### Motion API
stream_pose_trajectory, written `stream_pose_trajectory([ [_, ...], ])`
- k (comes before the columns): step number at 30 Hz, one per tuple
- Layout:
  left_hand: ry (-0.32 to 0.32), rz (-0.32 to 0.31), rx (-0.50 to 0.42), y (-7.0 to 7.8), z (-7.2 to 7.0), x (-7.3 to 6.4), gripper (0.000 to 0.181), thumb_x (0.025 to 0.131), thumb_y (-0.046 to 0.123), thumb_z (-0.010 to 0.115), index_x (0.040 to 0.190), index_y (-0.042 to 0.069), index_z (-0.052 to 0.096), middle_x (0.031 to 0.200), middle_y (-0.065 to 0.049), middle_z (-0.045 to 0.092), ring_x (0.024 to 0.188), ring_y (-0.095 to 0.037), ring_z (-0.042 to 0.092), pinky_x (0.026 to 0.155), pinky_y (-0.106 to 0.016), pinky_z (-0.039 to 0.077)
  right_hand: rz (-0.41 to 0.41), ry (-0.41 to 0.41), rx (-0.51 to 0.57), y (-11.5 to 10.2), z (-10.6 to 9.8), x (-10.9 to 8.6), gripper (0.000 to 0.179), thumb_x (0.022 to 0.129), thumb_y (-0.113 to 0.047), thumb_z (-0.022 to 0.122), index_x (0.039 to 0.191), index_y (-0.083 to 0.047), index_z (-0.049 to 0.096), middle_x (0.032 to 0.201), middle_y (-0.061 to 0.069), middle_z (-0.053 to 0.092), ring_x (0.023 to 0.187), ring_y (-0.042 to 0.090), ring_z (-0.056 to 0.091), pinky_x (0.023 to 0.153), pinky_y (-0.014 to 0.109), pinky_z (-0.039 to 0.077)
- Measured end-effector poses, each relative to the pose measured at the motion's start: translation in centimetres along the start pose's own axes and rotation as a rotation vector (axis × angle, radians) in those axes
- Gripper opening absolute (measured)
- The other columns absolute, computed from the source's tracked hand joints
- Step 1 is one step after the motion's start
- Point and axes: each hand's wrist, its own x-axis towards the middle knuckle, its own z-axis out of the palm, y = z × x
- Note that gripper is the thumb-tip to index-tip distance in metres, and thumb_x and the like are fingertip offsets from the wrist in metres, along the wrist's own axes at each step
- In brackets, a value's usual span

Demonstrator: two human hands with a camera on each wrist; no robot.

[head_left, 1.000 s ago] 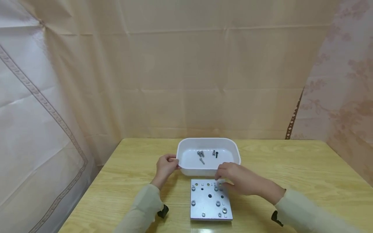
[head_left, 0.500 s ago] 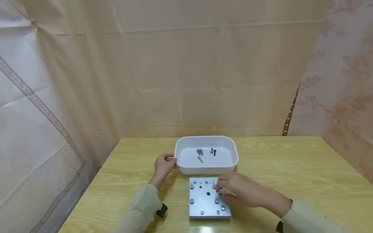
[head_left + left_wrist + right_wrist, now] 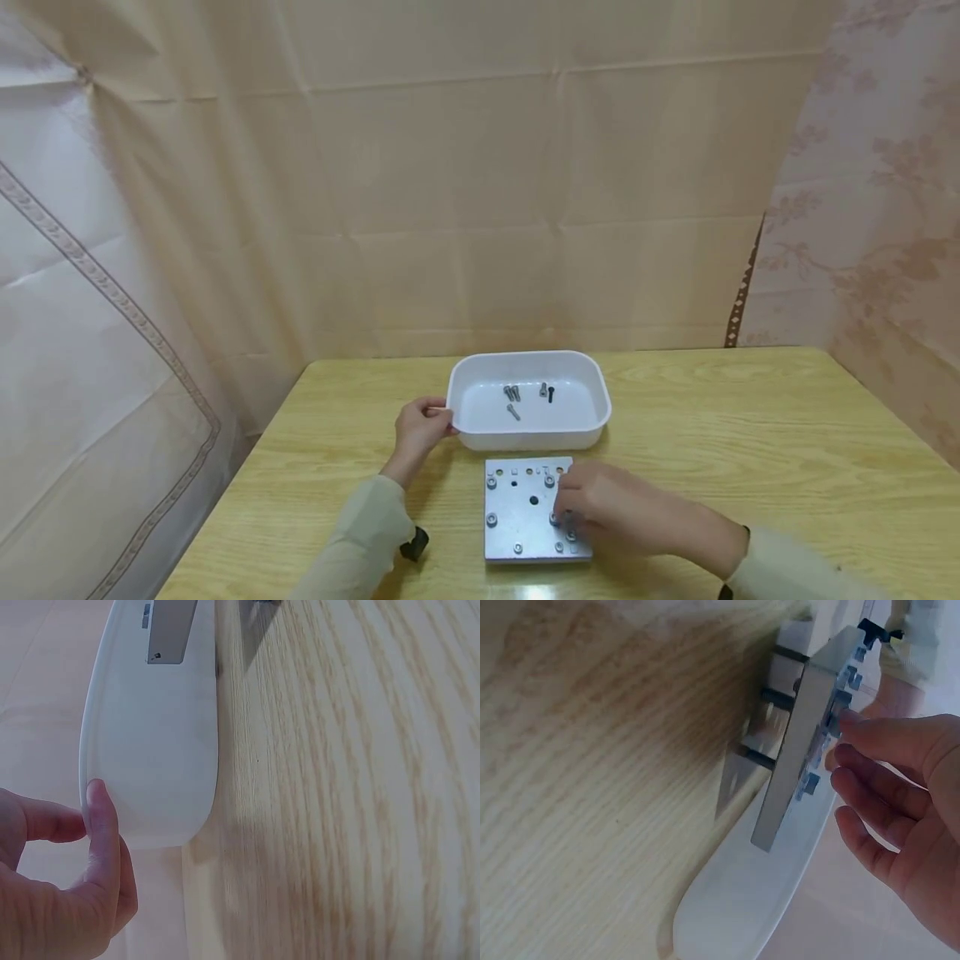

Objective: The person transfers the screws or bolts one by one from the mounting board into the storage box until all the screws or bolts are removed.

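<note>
Left hand (image 3: 420,429) pinches the tub (image 3: 532,442); right hand (image 3: 618,508) works over the metal plate (image 3: 517,529).
On the table (image 3: 337,433), the plate lies at the tub's 6 o'clock, bolts (image 3: 491,520) standing in it, shafts showing beneath. The left thumb and fingers hold the tub's rim between 8 and 9 o'clock. The right fingers are narrow and bent at the plate's 3 o'clock, beside a bolt head; whether they grip it I cannot tell. Loose screws (image 3: 513,412) lie inside the tub.

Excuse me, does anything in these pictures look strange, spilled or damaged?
I see no spill or damage. One black screw in the white tub stands out, because the other screws there are silver.
</note>
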Motion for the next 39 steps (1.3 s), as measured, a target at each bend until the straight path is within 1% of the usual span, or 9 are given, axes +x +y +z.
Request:
stream_pose_trajectory([
  [4,0.004,-0.004,0.006,0.1,0.0,-0.1,0.029,0.084,0.001,0.061,0.111,-0.009,0.062,0.086,-0.014,0.065,0.062,-0.01,0.062,0.073,-0.033,0.065,0.02,-0.036,0.025,-0.2,0.0,-0.1,0.026,0.07,-0.005,0.078,0.089,-0.019,0.07,0.083,-0.012,0.062,0.078,-0.002,0.053,0.068,0.006,0.048],
  [7,0.009,0.004,0.0,0.1,0.0,-0.1,0.028,0.083,0.0,0.061,0.11,-0.009,0.063,0.083,-0.013,0.065,0.06,-0.009,0.062,0.07,-0.031,0.065,0.033,-0.061,0.043,-0.4,0.0,-0.2,0.026,0.071,-0.006,0.078,0.09,-0.021,0.069,0.083,-0.012,0.062,0.079,-0.003,0.052,0.068,0.007,0.048],
  [11,0.007,0.006,0.001,0.2,0.0,-0.1,0.028,0.083,0.0,0.061,0.109,-0.01,0.063,0.085,-0.015,0.065,0.061,-0.009,0.062,0.07,-0.031,0.065,0.027,-0.065,0.034,-0.5,0.1,-0.2,0.024,0.072,-0.008,0.078,0.089,-0.022,0.07,0.083,-0.012,0.062,0.078,-0.004,0.052,0.067,0.006,0.047],
  [14,0.0,0.009,-0.002,0.2,0.0,-0.2,0.028,0.083,-0.001,0.061,0.109,-0.01,0.062,0.087,-0.018,0.067,0.06,-0.009,0.062,0.072,-0.034,0.065,0.009,-0.056,0.004,-0.7,0.2,-0.2,0.022,0.072,-0.008,0.078,0.087,-0.022,0.07,0.081,-0.012,0.061,0.076,-0.003,0.051,0.067,0.006,0.047],
  [18,-0.002,0.022,-0.012,0.0,0.0,-0.2,0.028,0.082,-0.002,0.06,0.108,-0.011,0.062,0.086,-0.019,0.067,0.058,-0.008,0.062,0.069,-0.032,0.065,-0.02,-0.058,-0.057,-0.9,0.3,0.0,0.021,0.071,-0.008,0.077,0.084,-0.022,0.069,0.079,-0.013,0.059,0.074,-0.002,0.049,0.066,0.009,0.046],
  [23,0.0,0.03,-0.012,0.0,0.0,-0.1,0.028,0.082,-0.002,0.06,0.108,-0.011,0.062,0.081,-0.013,0.065,0.057,-0.007,0.061,0.066,-0.028,0.065,0.008,-0.16,-0.051,-1.1,0.1,0.5,0.02,0.075,-0.008,0.075,0.088,-0.023,0.069,0.082,-0.014,0.061,0.076,-0.002,0.05,0.069,0.012,0.05],
  [27,0.0,0.025,-0.012,0.0,0.0,-0.1,0.028,0.082,-0.001,0.06,0.108,-0.011,0.062,0.084,-0.017,0.067,0.058,-0.008,0.062,0.069,-0.031,0.065,0.044,-0.236,-0.027,-1.2,-0.1,0.8,0.017,0.08,-0.01,0.072,0.091,-0.022,0.069,0.085,-0.014,0.062,0.078,-0.003,0.05,0.073,0.013,0.052],
  [31,-0.001,0.017,-0.008,-0.1,0.0,-0.1,0.028,0.083,-0.001,0.061,0.109,-0.01,0.062,0.088,-0.02,0.067,0.059,-0.009,0.062,0.07,-0.033,0.065,0.05,-0.267,-0.025,-1.1,-0.1,0.9,0.016,0.081,-0.011,0.072,0.091,-0.023,0.068,0.084,-0.014,0.062,0.077,-0.003,0.048,0.072,0.013,0.051],
  [39,0.002,0.013,-0.011,-0.1,0.0,0.0,0.027,0.083,0.0,0.061,0.109,-0.009,0.063,0.087,-0.018,0.067,0.06,-0.009,0.062,0.07,-0.033,0.065,0.047,-0.274,-0.03,-1.1,-0.2,1.1,0.014,0.082,-0.013,0.071,0.09,-0.023,0.068,0.085,-0.015,0.062,0.077,-0.003,0.05,0.072,0.015,0.051],
])
